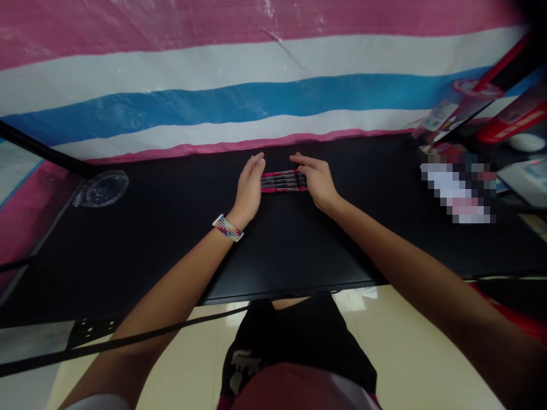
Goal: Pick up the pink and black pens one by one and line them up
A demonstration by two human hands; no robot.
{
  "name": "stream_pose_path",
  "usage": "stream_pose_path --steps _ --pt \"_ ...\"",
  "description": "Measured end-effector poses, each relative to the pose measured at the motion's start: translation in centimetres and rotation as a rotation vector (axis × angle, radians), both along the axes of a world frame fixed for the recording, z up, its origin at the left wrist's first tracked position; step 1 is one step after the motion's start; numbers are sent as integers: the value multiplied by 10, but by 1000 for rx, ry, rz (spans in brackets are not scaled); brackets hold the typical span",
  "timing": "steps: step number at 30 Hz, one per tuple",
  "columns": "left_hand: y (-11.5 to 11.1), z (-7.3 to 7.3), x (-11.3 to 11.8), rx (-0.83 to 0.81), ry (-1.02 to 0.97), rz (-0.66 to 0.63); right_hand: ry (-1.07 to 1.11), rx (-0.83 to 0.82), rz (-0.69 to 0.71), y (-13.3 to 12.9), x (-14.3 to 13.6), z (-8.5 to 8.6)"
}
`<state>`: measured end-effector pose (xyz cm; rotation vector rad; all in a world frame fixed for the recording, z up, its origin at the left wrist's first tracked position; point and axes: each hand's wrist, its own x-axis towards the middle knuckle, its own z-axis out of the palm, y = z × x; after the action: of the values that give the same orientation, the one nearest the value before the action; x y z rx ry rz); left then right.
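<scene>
A row of several slim pens (pixel 285 181), black and dark grey with red or pink at the edges, lies side by side just above the black tabletop or on it; I cannot tell which. My left hand (pixel 251 185), a colourful woven band at its wrist, is closed against the left ends of the pens with its fingers together. At the right ends, my right hand (pixel 317 179) curls its fingers and thumb around them. The pens stretch level between both hands, and their tips are partly covered by the fingers.
A clear round plastic lid (pixel 102 188) lies on the black table (pixel 171 228) at left. To the right stand a clear plastic cylinder (pixel 461 105) and a red container (pixel 513 122), near a blurred-out packet. A striped sheet (pixel 239 99) hangs behind; a dark strap crosses at lower left.
</scene>
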<state>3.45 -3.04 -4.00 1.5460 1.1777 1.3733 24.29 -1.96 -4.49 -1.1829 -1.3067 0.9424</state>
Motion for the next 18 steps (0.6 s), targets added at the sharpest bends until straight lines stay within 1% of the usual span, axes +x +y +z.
stream_pose_path --steps 2,4,7,9,13,15,18 --pt "-7 5 4 11 59 54 -55 1 11 -4 0 4" --pt "-10 9 5 21 127 79 -151 44 12 -8 -1 9" --pt "-8 11 1 70 226 100 -373 193 10 -18 -2 20" --pt "-3 11 -4 102 274 104 -526 317 38 -26 -3 28" --pt "6 9 -12 131 294 85 -722 526 229 -38 -7 37" --pt "8 8 -14 145 287 83 -769 578 319 -39 -7 38" --pt "8 6 -13 155 278 86 -824 626 402 -37 -4 39"
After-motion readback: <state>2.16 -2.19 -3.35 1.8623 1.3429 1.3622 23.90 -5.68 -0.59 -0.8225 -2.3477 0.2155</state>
